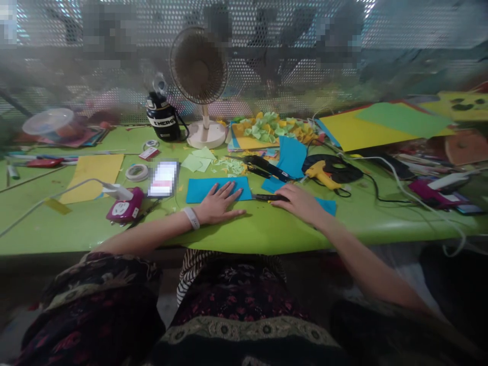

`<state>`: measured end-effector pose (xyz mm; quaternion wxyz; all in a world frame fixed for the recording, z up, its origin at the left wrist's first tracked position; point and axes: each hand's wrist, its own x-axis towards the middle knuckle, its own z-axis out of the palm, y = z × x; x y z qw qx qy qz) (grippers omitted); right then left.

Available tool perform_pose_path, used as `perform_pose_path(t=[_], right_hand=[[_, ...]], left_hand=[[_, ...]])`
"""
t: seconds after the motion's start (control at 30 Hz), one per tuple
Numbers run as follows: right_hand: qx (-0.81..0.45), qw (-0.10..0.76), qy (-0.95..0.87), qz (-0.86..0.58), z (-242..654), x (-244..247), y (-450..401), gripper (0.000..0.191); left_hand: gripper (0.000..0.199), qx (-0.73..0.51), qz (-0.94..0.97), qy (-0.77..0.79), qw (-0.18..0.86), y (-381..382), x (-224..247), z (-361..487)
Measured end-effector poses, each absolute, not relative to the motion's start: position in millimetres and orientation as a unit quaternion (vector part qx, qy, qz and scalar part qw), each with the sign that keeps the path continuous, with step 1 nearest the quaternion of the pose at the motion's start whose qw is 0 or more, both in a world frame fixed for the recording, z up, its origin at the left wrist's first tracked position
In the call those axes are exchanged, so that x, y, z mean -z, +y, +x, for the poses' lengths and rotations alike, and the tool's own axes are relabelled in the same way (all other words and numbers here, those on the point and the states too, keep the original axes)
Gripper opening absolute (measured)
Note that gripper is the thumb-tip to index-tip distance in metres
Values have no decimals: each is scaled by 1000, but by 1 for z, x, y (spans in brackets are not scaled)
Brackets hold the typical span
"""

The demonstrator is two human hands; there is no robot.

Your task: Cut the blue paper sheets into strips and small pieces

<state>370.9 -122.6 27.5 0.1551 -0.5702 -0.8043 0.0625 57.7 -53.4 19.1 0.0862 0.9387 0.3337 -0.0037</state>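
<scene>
My left hand [219, 203] lies flat with fingers apart on a sheet of blue paper [198, 190], holding nothing. My right hand [299, 201] rests on the green table [263, 229], its fingertips over the end of a dark, narrow tool, perhaps scissors [265, 197]. Whether those fingers grip it is unclear. Blue paper pieces [292, 157] lie just beyond that hand, and another [326, 206] pokes out beside it. A larger black-handled tool [267, 168] lies further back. A yellow glue gun [322, 174] sits to the right.
A desk fan [198, 66] and a black bottle [162, 117] stand at the back, beside a heap of paper scraps [270, 129]. A pink power socket [125, 206], tape rolls [136, 172] and yellow card [91, 178] lie left. Cables run along the right side.
</scene>
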Motion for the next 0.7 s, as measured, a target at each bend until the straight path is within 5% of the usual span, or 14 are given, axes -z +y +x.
perform_pose_path(t=[0.7], right_hand=[[-21, 180, -804, -566, 352, -23, -130, 30]], left_hand=[[89, -2, 936, 337, 103, -53, -20, 59]])
